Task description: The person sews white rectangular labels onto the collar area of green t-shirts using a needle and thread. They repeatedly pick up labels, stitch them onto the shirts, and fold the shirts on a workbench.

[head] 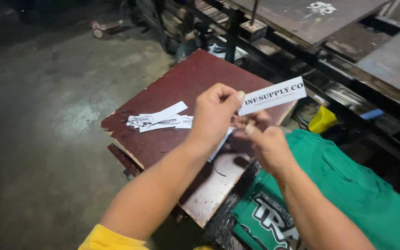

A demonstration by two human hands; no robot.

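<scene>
My left hand (pixel 214 113) pinches one end of a long white paper strip (pixel 274 95) with black print, holding it up over a dark red board (pixel 172 88). My right hand (pixel 265 143) sits just below and right of it, fingertips closed near the strip's held end; what it grips is too small to tell. A green printed shirt (pixel 348 185) lies under my right forearm. More white printed strips (pixel 160 120) lie in a loose pile on the board, left of my left hand.
The board rests above a concrete floor (pixel 47 139). Dark metal frames and platens (pixel 311 28) stand at the back right. A yellow cloth (pixel 322 120) and a blue object (pixel 371 113) sit behind the shirt.
</scene>
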